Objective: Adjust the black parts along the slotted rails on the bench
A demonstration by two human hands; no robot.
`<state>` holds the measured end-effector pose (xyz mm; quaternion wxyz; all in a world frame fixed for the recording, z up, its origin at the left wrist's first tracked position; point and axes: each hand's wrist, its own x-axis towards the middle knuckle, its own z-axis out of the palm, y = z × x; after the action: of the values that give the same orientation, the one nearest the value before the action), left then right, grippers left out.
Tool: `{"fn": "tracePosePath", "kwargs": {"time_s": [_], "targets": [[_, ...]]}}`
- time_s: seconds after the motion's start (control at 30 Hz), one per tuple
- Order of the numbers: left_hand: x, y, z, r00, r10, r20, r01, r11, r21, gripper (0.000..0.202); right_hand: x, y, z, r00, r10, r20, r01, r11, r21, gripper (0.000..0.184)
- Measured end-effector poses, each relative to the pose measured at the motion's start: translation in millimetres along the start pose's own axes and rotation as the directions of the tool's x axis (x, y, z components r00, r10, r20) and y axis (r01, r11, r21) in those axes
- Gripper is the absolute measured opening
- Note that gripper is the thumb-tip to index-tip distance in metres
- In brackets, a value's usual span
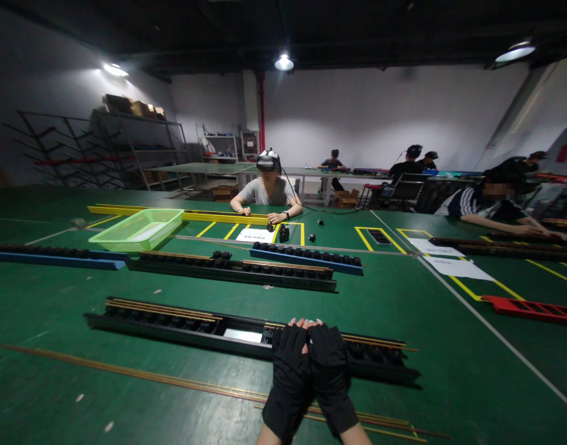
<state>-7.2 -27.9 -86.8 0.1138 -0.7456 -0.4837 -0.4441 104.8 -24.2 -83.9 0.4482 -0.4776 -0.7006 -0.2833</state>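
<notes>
Both hands wear black fingerless gloves and lie side by side on a long black rail [172,334]. My left hand [290,352] bends over the rail with its fingers close together, just right of a black roller block [268,334]. Touching it, my right hand [328,349] also closes over the rail, its fingertips at the far edge. Any small part under the fingers is hidden. Thin brass-coloured rods [160,307] lie along the top of the rail, over a row of black rollers [371,350]. A bright flat patch [243,335] shows in an open stretch left of my hands.
Long thin rods [125,371] lie on the green table [46,315] nearer me. Beyond are another black rail [283,276], a blue rail [311,259], a light green basket [139,230] and a yellow rail [209,217]. A co-worker [268,188] sits opposite. A red rail [533,308] lies right.
</notes>
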Motion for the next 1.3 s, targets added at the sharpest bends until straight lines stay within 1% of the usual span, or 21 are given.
{"fn": "tracePosePath", "kwargs": {"time_s": [0.13, 0.3, 0.47, 0.57, 0.77, 0.97, 1.17, 1.3], "targets": [[0.6, 1.0, -0.3, 1.0, 0.002, 0.0, -0.002, 1.0, 0.006, 0.049, 1.9, -1.1, -1.7, 0.999, 0.026, 0.028, -0.027, 0.999, 0.027, 0.036], [2.4, 1.8, -2.3, 1.0, 0.017, -0.004, -0.017, 1.0, 0.015, 0.048, 4.3, -1.2, -2.9, 1.0, 0.02, -0.013, -0.02, 0.999, 0.027, 0.036], [3.6, 2.2, -3.2, 1.0, 0.017, -0.012, -0.016, 1.0, 0.015, 0.048, 6.9, -2.3, -3.6, 0.999, 0.036, -0.011, -0.036, 0.998, 0.049, 0.036], [2.6, 1.6, -1.9, 1.0, 0.012, -0.013, -0.012, 1.0, 0.024, 0.048, 6.9, -2.7, -3.4, 0.999, 0.032, -0.023, -0.032, 0.999, 0.032, 0.035], [0.2, 1.2, 0.1, 1.0, 0.008, 0.0, -0.008, 0.999, 0.032, 0.05, 3.5, -1.5, -3.2, 1.0, 0.019, 0.009, -0.02, 0.999, 0.027, 0.036], [2.8, 3.5, -3.6, 1.0, 0.001, 0.014, -0.001, 1.0, 0.011, 0.048, 2.4, -0.4, -3.3, 0.999, 0.019, 0.04, -0.02, 0.999, 0.032, 0.037], [4.8, 4.1, -5.7, 1.0, 0.019, 0.004, -0.019, 1.0, 0.008, 0.047, 4.4, -0.5, -2.9, 0.999, 0.014, -0.029, -0.014, 1.0, 0.008, 0.036], [4.3, 2.3, -3.6, 0.999, 0.033, -0.006, -0.033, 0.999, 0.018, 0.047, 3.8, -0.8, -2.0, 1.0, 0.009, -0.012, -0.009, 0.999, 0.033, 0.037]]}}
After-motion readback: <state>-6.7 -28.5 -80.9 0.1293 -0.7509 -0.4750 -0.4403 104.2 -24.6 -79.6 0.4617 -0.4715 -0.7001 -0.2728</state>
